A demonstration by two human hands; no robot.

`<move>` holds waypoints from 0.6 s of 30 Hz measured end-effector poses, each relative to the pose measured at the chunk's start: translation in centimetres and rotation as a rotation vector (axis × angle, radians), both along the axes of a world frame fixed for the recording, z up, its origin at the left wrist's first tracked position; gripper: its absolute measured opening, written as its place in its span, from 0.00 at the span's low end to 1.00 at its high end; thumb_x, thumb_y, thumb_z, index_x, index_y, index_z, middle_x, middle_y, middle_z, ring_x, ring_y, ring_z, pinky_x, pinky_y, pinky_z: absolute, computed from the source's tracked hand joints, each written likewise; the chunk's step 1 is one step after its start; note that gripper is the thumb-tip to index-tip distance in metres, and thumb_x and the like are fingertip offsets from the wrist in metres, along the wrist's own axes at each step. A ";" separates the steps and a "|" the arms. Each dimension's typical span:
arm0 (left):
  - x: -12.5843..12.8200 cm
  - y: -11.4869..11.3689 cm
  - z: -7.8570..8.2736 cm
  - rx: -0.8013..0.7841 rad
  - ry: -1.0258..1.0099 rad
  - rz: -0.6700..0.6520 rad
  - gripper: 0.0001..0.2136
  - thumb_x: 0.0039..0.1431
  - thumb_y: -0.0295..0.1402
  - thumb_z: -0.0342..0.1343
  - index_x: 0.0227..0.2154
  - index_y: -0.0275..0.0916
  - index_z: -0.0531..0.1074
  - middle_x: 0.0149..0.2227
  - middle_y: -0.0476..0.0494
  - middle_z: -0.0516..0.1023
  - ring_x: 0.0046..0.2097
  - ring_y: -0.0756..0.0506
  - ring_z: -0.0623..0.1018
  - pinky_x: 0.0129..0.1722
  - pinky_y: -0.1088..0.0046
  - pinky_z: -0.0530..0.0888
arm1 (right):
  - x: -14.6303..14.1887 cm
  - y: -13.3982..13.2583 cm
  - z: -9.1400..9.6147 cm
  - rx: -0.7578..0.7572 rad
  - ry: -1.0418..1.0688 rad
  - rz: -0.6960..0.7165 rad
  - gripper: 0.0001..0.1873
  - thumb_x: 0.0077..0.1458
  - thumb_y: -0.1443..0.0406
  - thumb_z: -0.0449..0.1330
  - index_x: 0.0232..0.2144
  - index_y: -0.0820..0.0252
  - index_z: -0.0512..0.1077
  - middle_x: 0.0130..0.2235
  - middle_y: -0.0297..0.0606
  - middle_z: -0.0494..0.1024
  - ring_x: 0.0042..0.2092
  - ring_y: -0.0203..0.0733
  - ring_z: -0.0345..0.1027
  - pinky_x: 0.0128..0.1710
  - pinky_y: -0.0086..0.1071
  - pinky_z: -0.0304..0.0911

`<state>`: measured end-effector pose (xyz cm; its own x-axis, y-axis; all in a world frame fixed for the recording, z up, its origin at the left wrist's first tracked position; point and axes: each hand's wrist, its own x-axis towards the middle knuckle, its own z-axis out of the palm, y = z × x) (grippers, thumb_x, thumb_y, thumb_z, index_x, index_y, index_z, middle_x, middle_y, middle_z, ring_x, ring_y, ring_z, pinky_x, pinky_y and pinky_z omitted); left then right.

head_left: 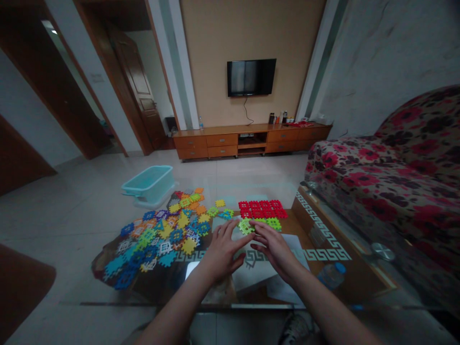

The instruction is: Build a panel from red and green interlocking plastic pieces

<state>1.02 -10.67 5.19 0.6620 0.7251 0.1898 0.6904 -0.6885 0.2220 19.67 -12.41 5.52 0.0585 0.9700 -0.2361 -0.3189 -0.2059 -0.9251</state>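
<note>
My left hand (224, 245) reaches over the glass table with its fingers stretched and apart. Opposite it, my right hand (273, 245) has its fingers extended, the tips at the right edge of a light green interlocking plastic tile (246, 226). That tile lies between the fingertips of both hands. Partly hidden behind my right hand, more light green tiles (273, 224) lie in a row. Just beyond them is a block of red window-patterned tiles (261, 209) set side by side. Left of my hands spreads a pile of mixed-colour tiles (167, 231).
A pale blue plastic basin (149, 184) stands beyond the pile. On the glass table's right side is a water bottle with a blue cap (332, 275). A floral sofa (388, 163) borders the right; a low wooden cabinet (223, 140) stands under the television (250, 77).
</note>
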 end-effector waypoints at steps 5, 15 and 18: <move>-0.1 0.2 -0.4 -0.027 0.011 -0.057 0.37 0.56 0.30 0.58 0.65 0.63 0.52 0.71 0.47 0.44 0.70 0.33 0.48 0.64 0.46 0.55 | 0.0 0.2 -1.1 -0.015 -0.070 -0.058 0.20 0.45 0.55 0.64 0.40 0.59 0.79 0.46 0.44 0.80 0.45 0.46 0.73 0.40 0.36 0.69; -2.5 5.0 -3.0 -0.082 0.033 0.257 0.32 0.60 0.42 0.53 0.66 0.46 0.53 0.66 0.41 0.59 0.66 0.38 0.59 0.65 0.58 0.56 | 0.5 1.0 -2.0 -0.084 -0.168 -0.263 0.19 0.44 0.60 0.59 0.39 0.60 0.78 0.39 0.44 0.81 0.41 0.46 0.75 0.34 0.34 0.69; -3.0 6.3 -4.2 -0.094 0.082 0.332 0.29 0.60 0.44 0.52 0.64 0.43 0.58 0.65 0.40 0.61 0.65 0.38 0.60 0.64 0.58 0.56 | 0.4 1.0 -1.7 -0.079 -0.180 -0.248 0.19 0.44 0.60 0.60 0.39 0.60 0.78 0.39 0.43 0.81 0.41 0.46 0.75 0.34 0.33 0.69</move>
<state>-2.00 -4.36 1.00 0.3972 0.9152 0.0685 0.8914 -0.4025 0.2082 20.07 -11.42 3.78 0.3386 0.9000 -0.2744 -0.2014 -0.2156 -0.9555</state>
